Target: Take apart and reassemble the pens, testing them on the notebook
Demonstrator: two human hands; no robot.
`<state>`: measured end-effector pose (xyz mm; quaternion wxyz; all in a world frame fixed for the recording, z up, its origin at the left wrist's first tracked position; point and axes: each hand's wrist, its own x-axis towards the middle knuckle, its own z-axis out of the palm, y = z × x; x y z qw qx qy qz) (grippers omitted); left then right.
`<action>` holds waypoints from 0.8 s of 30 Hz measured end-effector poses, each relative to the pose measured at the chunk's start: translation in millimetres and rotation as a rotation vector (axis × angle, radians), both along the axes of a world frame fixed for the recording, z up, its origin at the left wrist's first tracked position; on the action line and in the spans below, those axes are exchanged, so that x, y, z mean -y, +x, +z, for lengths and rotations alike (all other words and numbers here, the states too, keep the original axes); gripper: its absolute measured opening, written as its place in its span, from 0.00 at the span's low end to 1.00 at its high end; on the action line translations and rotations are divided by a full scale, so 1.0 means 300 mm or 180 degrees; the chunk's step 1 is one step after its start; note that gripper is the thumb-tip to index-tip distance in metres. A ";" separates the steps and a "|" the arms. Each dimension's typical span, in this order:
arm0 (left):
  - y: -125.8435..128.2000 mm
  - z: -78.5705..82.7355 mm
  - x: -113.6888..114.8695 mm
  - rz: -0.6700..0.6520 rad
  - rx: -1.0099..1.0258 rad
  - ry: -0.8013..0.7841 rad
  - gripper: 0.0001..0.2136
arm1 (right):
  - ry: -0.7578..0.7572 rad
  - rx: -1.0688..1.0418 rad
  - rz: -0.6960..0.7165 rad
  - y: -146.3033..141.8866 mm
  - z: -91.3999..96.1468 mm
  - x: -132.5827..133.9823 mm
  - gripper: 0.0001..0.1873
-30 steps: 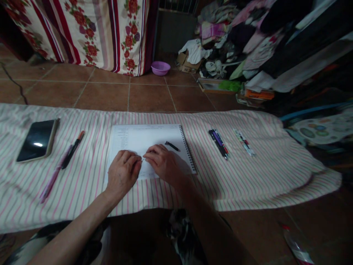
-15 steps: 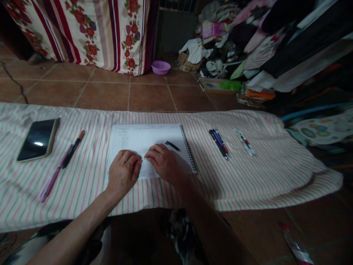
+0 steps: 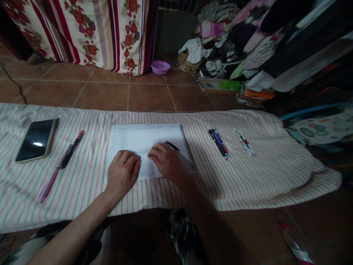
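Note:
Over the lower half of a spiral notebook [image 3: 143, 134] with printed lines, both hands are closed in pinches, facing each other. My left hand [image 3: 123, 169] rests on the page's left side. A tiny pale tip shows at its fingertips and a small red end pokes out on its wrist side; the thing between is hidden. My right hand [image 3: 164, 160] pinches something small and pale, too small to name, with a gap between the two hands. A short black pen part [image 3: 172, 145] lies on the page just beyond my right knuckles.
Left of the notebook lie a phone [image 3: 35, 140], a black pen with an orange end [image 3: 72, 150] and a pink pen [image 3: 53, 176]. To the right are several dark pens [image 3: 218, 143] and some pale pens [image 3: 244, 142]. Striped cloth [image 3: 261, 176] covers the table.
My right hand has shifted slightly to the right, widening the gap between the fingertips. My left hand has stayed nearly still.

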<state>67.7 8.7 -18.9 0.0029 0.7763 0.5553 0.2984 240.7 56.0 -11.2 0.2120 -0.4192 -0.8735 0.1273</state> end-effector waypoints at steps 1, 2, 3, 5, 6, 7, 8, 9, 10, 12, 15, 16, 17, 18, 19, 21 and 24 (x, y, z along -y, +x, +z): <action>0.000 0.000 0.000 0.0002 0.0006 -0.0003 0.07 | -0.0003 0.0016 -0.0029 0.003 0.003 0.000 0.07; 0.000 0.001 0.000 0.0005 0.0010 -0.0010 0.07 | 0.0001 0.0030 -0.0058 0.006 0.005 0.000 0.07; 0.001 0.001 0.000 0.0008 0.0008 -0.0021 0.06 | 0.0007 0.0048 -0.0079 0.010 0.008 0.001 0.07; 0.001 0.002 0.001 0.0015 -0.0007 -0.0047 0.06 | 0.0011 0.0096 -0.0102 0.016 0.012 0.001 0.06; 0.001 0.002 0.001 0.0021 -0.0016 -0.0058 0.06 | 0.0010 0.0122 -0.0105 0.018 0.014 0.001 0.06; 0.001 0.002 0.000 0.0030 -0.0024 -0.0065 0.06 | 0.0010 0.0146 -0.0110 0.021 0.016 0.001 0.06; 0.002 0.001 0.000 0.0032 -0.0029 -0.0063 0.06 | 0.0014 0.0165 -0.0123 0.024 0.018 0.001 0.06; 0.002 0.001 0.000 0.0033 -0.0030 -0.0061 0.06 | 0.0018 0.0184 -0.0137 0.027 0.019 0.001 0.06; 0.001 0.000 0.000 0.0033 -0.0028 -0.0055 0.06 | 0.0026 0.0193 -0.0155 0.029 0.021 0.001 0.05; 0.001 0.000 0.000 0.0030 -0.0035 -0.0048 0.06 | 0.0026 0.0203 -0.0211 0.035 0.023 0.001 0.05; 0.001 0.000 0.000 0.0027 -0.0065 -0.0056 0.06 | -0.0007 0.0239 -0.0291 0.041 0.027 0.003 0.06; 0.001 0.000 0.000 0.0025 -0.0073 -0.0058 0.06 | -0.0019 0.0258 -0.0308 0.042 0.029 0.003 0.06; 0.001 0.000 0.000 0.0026 -0.0077 -0.0053 0.06 | -0.0035 0.0278 -0.0318 0.044 0.031 0.004 0.06; 0.001 0.000 0.001 0.0030 -0.0079 -0.0041 0.06 | -0.0051 0.0293 -0.0326 0.044 0.033 0.004 0.06; 0.002 -0.001 0.001 0.0034 -0.0082 -0.0030 0.06 | -0.0063 0.0304 -0.0330 0.045 0.035 0.005 0.06; 0.002 -0.002 0.002 0.0048 -0.0092 -0.0012 0.06 | -0.0083 0.0318 -0.0338 0.046 0.039 0.006 0.06; 0.003 -0.006 0.002 0.0072 -0.0105 0.0002 0.06 | -0.0115 0.0322 -0.0347 0.049 0.043 0.007 0.06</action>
